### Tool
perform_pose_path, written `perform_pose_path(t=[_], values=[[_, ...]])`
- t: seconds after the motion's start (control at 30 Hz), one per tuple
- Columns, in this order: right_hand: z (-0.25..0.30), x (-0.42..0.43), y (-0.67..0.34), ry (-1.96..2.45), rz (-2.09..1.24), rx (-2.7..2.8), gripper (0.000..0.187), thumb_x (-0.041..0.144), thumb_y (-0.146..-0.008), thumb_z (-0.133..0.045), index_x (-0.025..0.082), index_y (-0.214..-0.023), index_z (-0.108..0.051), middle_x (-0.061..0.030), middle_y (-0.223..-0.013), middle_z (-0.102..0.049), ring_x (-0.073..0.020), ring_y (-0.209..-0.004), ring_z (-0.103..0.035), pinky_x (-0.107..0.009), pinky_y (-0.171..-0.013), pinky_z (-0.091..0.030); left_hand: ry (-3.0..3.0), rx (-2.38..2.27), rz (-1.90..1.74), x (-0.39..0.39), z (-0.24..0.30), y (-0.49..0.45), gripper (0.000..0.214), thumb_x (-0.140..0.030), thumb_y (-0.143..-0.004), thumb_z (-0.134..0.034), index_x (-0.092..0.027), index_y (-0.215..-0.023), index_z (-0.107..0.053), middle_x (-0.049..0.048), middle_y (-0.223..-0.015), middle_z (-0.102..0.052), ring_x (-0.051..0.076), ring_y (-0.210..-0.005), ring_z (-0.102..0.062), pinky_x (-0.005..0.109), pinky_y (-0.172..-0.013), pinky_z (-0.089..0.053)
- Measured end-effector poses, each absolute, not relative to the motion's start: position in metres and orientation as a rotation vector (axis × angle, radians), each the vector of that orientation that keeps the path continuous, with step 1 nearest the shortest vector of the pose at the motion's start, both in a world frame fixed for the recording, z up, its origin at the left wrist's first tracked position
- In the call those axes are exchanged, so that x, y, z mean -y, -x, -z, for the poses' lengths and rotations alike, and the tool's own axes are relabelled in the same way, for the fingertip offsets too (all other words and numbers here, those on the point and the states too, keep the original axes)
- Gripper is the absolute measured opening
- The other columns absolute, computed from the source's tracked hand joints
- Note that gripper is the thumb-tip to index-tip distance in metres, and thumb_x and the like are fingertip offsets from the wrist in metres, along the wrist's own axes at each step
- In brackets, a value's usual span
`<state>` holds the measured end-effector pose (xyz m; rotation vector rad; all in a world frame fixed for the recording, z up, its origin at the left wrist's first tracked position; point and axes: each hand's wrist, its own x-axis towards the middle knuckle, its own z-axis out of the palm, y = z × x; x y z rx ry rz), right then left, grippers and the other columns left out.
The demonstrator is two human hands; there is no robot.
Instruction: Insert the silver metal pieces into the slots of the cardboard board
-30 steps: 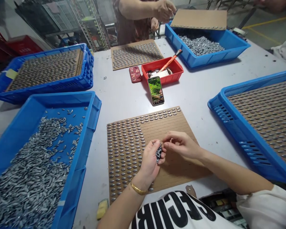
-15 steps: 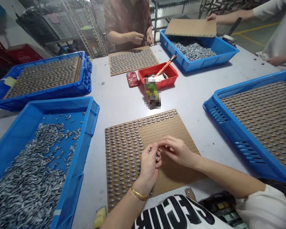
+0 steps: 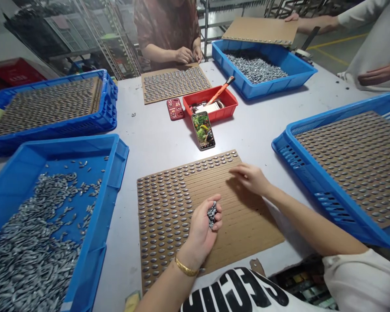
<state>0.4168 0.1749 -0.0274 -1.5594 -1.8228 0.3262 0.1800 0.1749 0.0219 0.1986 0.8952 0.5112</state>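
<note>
Grey-striped sunflower seeds lie bunched in the cupped left hand, kept as a ready supply above the grooved brown cardboard sheet, while the open, empty right hand hovers over that sheet's unfilled grooves.

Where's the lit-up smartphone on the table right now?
In the head view, the smartphone lies mid-table, directly in front of the red plastic tray, just beyond the far edge of the cardboard sheet.

blue crate wall left, phone ahead
</note>
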Motion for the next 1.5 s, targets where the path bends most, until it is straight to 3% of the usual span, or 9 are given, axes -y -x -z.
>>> perform_pose_path(t=[0.17, 0.67, 0.8, 1.03, 1.13, 1.23, 1.37, 1.5], values=[[0.045, -0.211, -0.469, 1.758, -0.248, 1.814, 0.022, 0.025, -0.091, -0.048, 0.019, -0.091, -0.069, -0.0066, -0.088, -0.065, -0.0182, -0.079, -0.061, -0.029, -0.073, -0.048, -0.232, -0.916, -0.514, -0.17, -0.02, -0.179, 0.022, -0.018, -0.077, -0.058, -0.015, -0.098, -0.055, 0.0001, -0.069, -0.055, 0.005, -0.048, -0.043, 0.014, -0.038, -0.02], [0.05, -0.216, -0.469, 1.954, -0.017, 2.151, 0.032, 0.01, -0.088, -0.04, 0.019, -0.102, -0.067, -0.01, -0.102, -0.065, -0.0201, -0.088, -0.055, -0.027, -0.071, -0.042, -0.252, -0.915, -0.509, -0.171, -0.016, -0.177, 0.022, -0.024, -0.076, -0.067, -0.015, -0.094, -0.058, -0.0014, -0.068, -0.052, 0.003, -0.048, -0.041, 0.013, -0.037, -0.02], [0.041, -0.215, -0.461, 1.961, 0.051, 2.145, 0.029, 0.014, -0.09, -0.042, 0.021, -0.104, -0.066, -0.0079, -0.101, -0.065, -0.0188, -0.087, -0.056, -0.026, -0.069, -0.043, -0.282, -0.931, -0.524, -0.17, -0.015, -0.176, 0.024, -0.023, -0.075, -0.068, -0.014, -0.096, -0.058, -0.0013, -0.069, -0.052, 0.004, -0.049, -0.042, 0.012, -0.036, -0.022], [-0.017, -0.114, -0.482, 2.206, 0.505, 1.705, 0.032, 0.028, -0.094, -0.045, 0.015, -0.121, -0.057, -0.0122, -0.114, -0.062, -0.0242, -0.106, -0.054, -0.036, -0.093, -0.041, -0.329, -0.947, -0.545, -0.172, -0.013, -0.171, 0.022, -0.021, -0.079, -0.064, -0.014, -0.1, -0.058, -0.0009, -0.07, -0.051, 0.004, -0.048, -0.042, 0.013, -0.033, -0.025], [-0.018, -0.027, -0.498, 2.543, 0.665, 1.467, 0.043, 0.039, -0.092, -0.049, 0.012, -0.125, -0.053, -0.0158, -0.11, -0.063, -0.0302, -0.104, -0.054, -0.04, -0.088, -0.041, -0.34, -0.932, -0.534, -0.17, -0.016, -0.172, 0.019, -0.02, -0.081, -0.062, -0.014, -0.099, -0.058, -0.0011, -0.07, -0.05, 0.005, -0.048, -0.041, 0.013, -0.032, -0.025], [-0.003, 0.039, -0.504, 2.802, 0.612, 1.338, 0.04, 0.042, -0.091, -0.049, 0.012, -0.117, -0.056, -0.0137, -0.096, -0.067, -0.0282, -0.087, -0.061, -0.036, -0.073, -0.043, -0.354, -0.902, -0.51, -0.162, -0.021, -0.175, 0.015, -0.019, -0.084, -0.058, -0.014, -0.098, -0.058, -0.0012, -0.069, -0.048, 0.005, -0.047, -0.041, 0.013, -0.032, -0.026], [0.006, 0.064, -0.502, 2.987, 0.481, 1.174, 0.025, 0.037, -0.093, -0.047, 0.016, -0.1, -0.058, -0.0091, -0.082, -0.069, -0.0234, -0.072, -0.064, -0.029, -0.056, -0.034, -0.396, -0.863, -0.482, -0.147, -0.031, -0.176, 0.014, -0.017, -0.085, -0.056, -0.014, -0.098, -0.057, -0.0017, -0.069, -0.047, 0.004, -0.047, -0.04, 0.012, -0.031, -0.025], [-0.002, 0.061, -0.496, 3.025, 0.443, 1.138, 0.022, 0.036, -0.092, -0.049, 0.017, -0.097, -0.058, -0.0082, -0.081, -0.07, -0.0223, -0.069, -0.065, -0.027, -0.05, -0.026, -0.45, -0.834, -0.499, -0.135, -0.039, -0.173, 0.013, -0.017, -0.085, -0.056, -0.014, -0.098, -0.056, -0.0019, -0.07, -0.047, 0.004, -0.048, -0.041, 0.012, -0.032, -0.026]])
